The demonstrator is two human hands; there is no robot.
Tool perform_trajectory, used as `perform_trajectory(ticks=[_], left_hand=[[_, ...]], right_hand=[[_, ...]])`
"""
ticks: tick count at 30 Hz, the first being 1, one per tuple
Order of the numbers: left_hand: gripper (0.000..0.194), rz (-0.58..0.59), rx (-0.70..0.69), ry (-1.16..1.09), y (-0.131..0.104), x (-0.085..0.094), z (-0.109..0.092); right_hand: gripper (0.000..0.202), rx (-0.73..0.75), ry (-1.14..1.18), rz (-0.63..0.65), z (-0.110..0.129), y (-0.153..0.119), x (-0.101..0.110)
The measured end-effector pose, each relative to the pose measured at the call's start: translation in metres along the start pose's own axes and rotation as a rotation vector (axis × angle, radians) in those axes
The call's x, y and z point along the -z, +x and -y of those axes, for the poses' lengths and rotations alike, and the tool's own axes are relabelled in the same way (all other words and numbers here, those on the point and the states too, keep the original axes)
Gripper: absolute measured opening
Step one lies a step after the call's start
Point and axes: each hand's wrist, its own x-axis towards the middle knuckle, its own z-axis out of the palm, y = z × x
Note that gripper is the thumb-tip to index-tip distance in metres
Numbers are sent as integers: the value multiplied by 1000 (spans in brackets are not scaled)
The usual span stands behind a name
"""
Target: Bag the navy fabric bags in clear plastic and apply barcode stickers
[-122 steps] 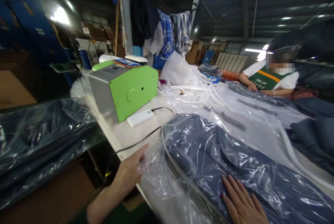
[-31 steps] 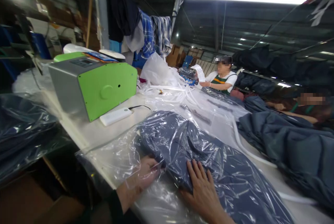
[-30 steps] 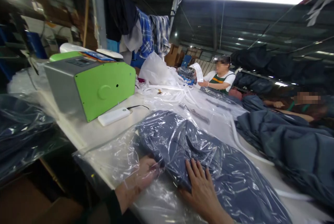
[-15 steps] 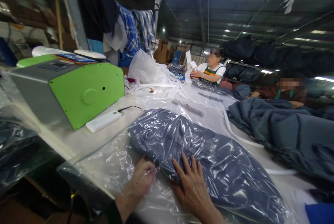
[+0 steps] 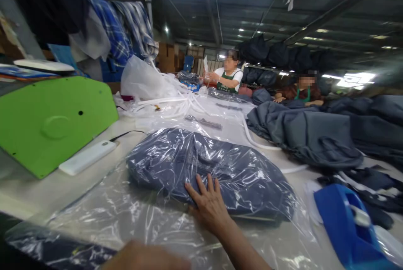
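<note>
Resting on bagged cloth (image 5: 217, 156), the right hand (image 5: 209, 203) is spread; left hand (image 5: 146, 257) too blurred to tell.

Left hand (image 5: 146, 256) — blurred, cut off by the bottom edge.

The garment (image 5: 252, 173) is slate blue, and the clear bag (image 5: 141, 219) around it is streaked with white glints. Under the garment, the bench (image 5: 34, 194) is off-white. Left of it, the machine (image 5: 56, 123) shows a plain lime-green side, and the device (image 5: 88, 157) is white with a black cord (image 5: 129, 133). Right of it, the cloth (image 5: 308, 135) is dark grey-blue and the holder (image 5: 336, 219) bright blue. Behind it to the left hang blue-and-white plaid shirts (image 5: 110, 30); farther behind it, one co-worker's apron (image 5: 227, 85) is dark green.
</note>
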Motion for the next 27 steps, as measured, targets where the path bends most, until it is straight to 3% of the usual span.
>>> perform_trajectory(ticks=[1,3,6,8,11,13,14,16,17,19,22,24,27], left_hand=[[34,20,-58,39,24,1,-5],[43,-66,-168,456,72,-1,-1],[42,-68,-213,885,110,-12,34],[46,-116,-309,989,110,-20,64],[52,-206,-372,1042,99,-25,89],[53,-221,-394,1054,95,-24,92],[53,-222,-405,1056,94,-24,91],[53,-224,-426,1049,96,-22,89],[53,-228,-439,1040,97,-22,89],[53,-229,-459,1018,99,-20,91],[62,-208,-500,985,98,-17,97],[73,-172,-514,961,97,-15,100],[78,-100,-481,929,95,-13,99]], right_hand=[[63,1,-4,-12,2,1,1],[64,1,-6,-28,8,1,5],[59,30,-5,-25,10,-10,14],[52,60,-28,-80,0,-34,24],[43,-115,-204,-413,-37,-95,35],[53,-544,-303,-658,-69,-142,39],[69,-798,-235,-680,-84,-164,39],[91,-1096,109,-587,-106,-199,37],[94,-1163,322,-541,-113,-212,36],[85,-1187,734,-570,-117,-229,33],[65,-1185,1099,-832,-112,-244,29],[56,-1202,1132,-942,-109,-249,27],[48,-1215,1042,-931,-110,-255,26]])
